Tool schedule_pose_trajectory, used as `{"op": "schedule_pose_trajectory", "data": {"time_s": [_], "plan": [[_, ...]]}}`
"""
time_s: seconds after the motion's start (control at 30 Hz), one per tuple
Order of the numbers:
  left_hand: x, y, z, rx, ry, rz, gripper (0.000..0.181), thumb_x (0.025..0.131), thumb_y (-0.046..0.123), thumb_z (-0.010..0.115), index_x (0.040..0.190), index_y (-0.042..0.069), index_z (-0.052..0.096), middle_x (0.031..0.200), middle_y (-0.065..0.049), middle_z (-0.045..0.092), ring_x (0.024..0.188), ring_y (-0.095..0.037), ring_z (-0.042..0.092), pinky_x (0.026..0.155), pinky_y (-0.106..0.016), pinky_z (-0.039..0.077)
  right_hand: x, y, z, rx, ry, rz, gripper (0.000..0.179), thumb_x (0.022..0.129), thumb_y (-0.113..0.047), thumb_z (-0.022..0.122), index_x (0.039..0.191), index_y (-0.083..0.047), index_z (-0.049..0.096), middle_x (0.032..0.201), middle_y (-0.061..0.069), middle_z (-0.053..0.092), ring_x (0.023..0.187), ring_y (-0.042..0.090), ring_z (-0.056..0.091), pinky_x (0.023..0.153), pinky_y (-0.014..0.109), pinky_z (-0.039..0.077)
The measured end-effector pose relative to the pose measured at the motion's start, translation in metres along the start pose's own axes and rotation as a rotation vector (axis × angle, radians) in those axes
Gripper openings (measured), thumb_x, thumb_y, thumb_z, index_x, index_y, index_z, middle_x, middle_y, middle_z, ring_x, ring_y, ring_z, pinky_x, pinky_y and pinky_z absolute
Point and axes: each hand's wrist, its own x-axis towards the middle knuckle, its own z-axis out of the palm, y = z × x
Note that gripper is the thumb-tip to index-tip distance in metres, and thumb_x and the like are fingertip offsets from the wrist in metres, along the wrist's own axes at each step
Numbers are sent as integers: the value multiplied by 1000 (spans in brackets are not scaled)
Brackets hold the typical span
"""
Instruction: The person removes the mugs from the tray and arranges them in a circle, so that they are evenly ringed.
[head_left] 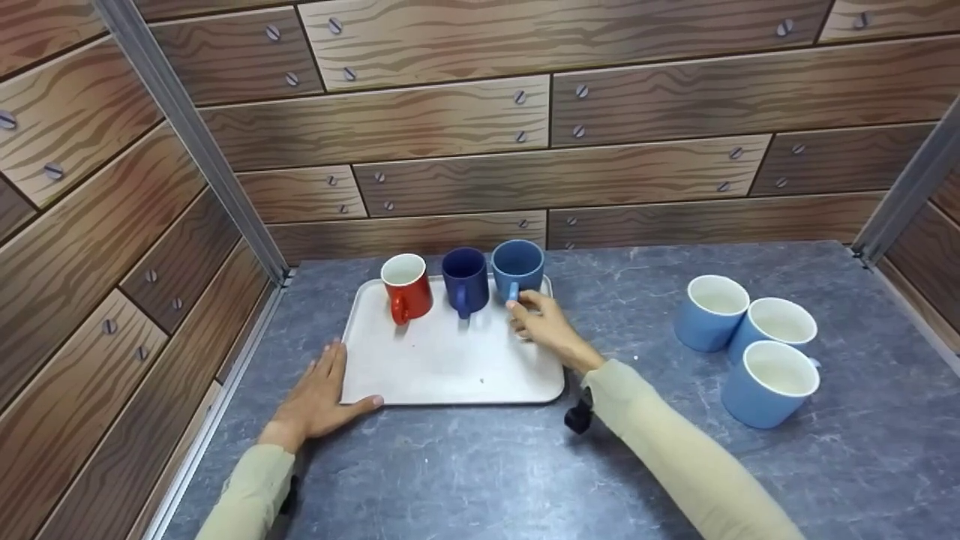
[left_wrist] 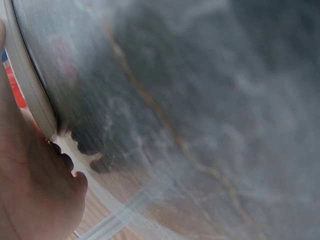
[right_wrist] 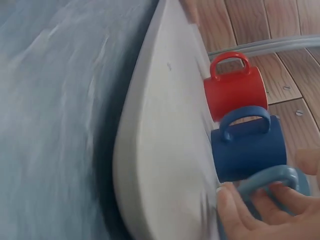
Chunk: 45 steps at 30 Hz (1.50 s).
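A white tray (head_left: 450, 367) lies on the table with three mugs along its far side. These are a red mug (head_left: 409, 289), a dark blue mug (head_left: 466, 277) and a medium blue mug (head_left: 519, 262), their handles facing the near side. My right hand (head_left: 547, 326) has its thumb and fingers around the medium blue mug's handle (right_wrist: 272, 175), at the tray's right end. Spread flat, my left hand (head_left: 319, 394) rests at the tray's near left corner, fingers along the left edge and thumb along the front. The left wrist view shows part of that hand beside the tray rim (left_wrist: 32, 75).
To the right on the grey marbled table (head_left: 480, 472) stand three light blue mugs with white insides: a back one (head_left: 709, 322), a middle one (head_left: 780, 319) and a front one (head_left: 765, 390), close together. Wood-patterned walls (head_left: 450, 120) enclose the back and sides.
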Motion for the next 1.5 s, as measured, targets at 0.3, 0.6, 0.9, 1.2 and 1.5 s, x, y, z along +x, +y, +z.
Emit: {"op": "schedule_pose_trajectory", "data": {"time_s": [0.3,0.6,0.9,1.2,1.5], "plan": [[-3,0,2,-1,5,-3,127,91,82,58,168,-6,9,178,-25,7,165,-43,9,136,-56,11,8,2,20,206,2,107,36,117,-26,44,131,1,63,127,18,72,92,19,71,77,30,61],[-1,-1,1,10,13,14,126,92,82,58,167,-8,11,177,-27,9,165,-45,10,135,-58,12,15,9,28,332,52,50,36,118,-20,37,110,1,66,94,5,70,80,13,66,67,24,56],[0,-1,2,5,16,17,126,92,81,59,167,-8,12,177,-27,10,165,-43,10,135,-57,13,11,6,24,351,94,-5,35,116,-10,38,103,5,66,89,7,68,79,14,66,74,25,60],[1,-1,1,5,4,11,126,92,82,58,167,-7,9,177,-26,8,165,-44,9,135,-57,12,4,-7,6,420,57,-62,36,116,-9,39,105,7,68,89,8,71,84,17,69,83,28,62],[-1,0,0,19,6,17,126,92,83,56,167,-8,11,177,-26,8,165,-45,10,135,-58,12,-13,-17,-18,427,28,-91,37,117,-11,39,101,7,67,85,8,71,85,18,71,87,30,65]]}}
